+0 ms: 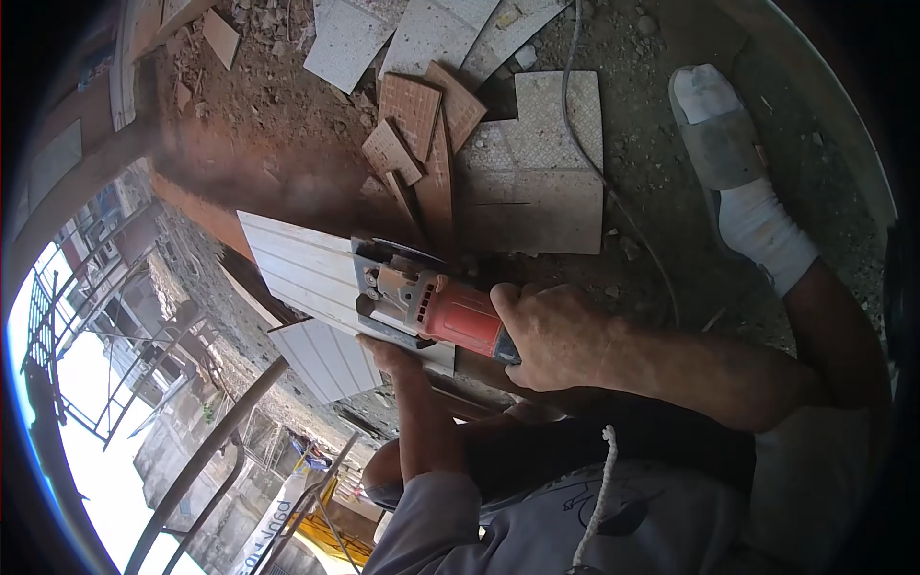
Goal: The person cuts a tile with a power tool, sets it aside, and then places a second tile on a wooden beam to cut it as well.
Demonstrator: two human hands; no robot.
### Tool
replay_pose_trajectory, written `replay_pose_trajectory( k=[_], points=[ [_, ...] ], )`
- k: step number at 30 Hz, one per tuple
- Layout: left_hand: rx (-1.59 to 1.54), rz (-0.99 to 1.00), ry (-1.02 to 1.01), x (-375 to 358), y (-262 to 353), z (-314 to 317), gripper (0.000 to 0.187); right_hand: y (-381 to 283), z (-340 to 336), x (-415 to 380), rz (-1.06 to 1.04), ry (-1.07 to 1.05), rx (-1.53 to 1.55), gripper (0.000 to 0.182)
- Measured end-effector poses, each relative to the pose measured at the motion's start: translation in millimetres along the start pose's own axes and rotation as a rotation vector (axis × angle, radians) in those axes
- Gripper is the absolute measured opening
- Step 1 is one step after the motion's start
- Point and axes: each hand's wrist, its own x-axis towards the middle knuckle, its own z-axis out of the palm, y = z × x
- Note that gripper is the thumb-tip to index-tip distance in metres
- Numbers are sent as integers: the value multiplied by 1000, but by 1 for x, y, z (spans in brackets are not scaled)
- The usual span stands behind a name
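Note:
My right hand [551, 335] is wrapped around the rear of a red handheld tile cutter [460, 318]. The cutter's metal base rests on a pale striped tile [302, 261], and its dark blade guard lies along one side. At the near edge of that tile is my left hand [385, 356], closed against it beside the base; its fingers are partly hidden. A second striped piece [326, 359] sits below the first tile. Whether the blade is spinning cannot be told, though a haze of dust hangs over the reddish ground beyond.
Broken brown tile pieces [412, 115] lie piled past the cutter. Pale tiles [561, 144] are spread on the dirt, with a power cord [572, 134] running across them. A foot in a white sock and sandal [719, 134] rests at the right. Metal railings [206, 460] stand at lower left.

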Motion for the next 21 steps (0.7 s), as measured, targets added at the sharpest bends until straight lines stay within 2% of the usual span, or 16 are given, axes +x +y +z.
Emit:
replay_pose_trajectory(
  k=[5,7,14,17,19,21],
  points=[
    [18,22,39,7,-6,-4,82,2,0,-3,9,-14,-3,71],
    [-73,-34,-17,9,-5,-5,85,2,-2,-3,17,-32,-6,71],
    [-154,-23,-43,7,-8,-2,84,3,-1,-6,25,-56,0,73],
    [-16,51,13,-4,-3,2,86,3,-1,-7,33,-55,8,72],
    [50,9,72,-26,15,12,76,3,0,-8,35,-51,-2,72],
    [71,22,74,-17,10,9,71,3,-1,-9,38,-48,-13,72]
  ],
)
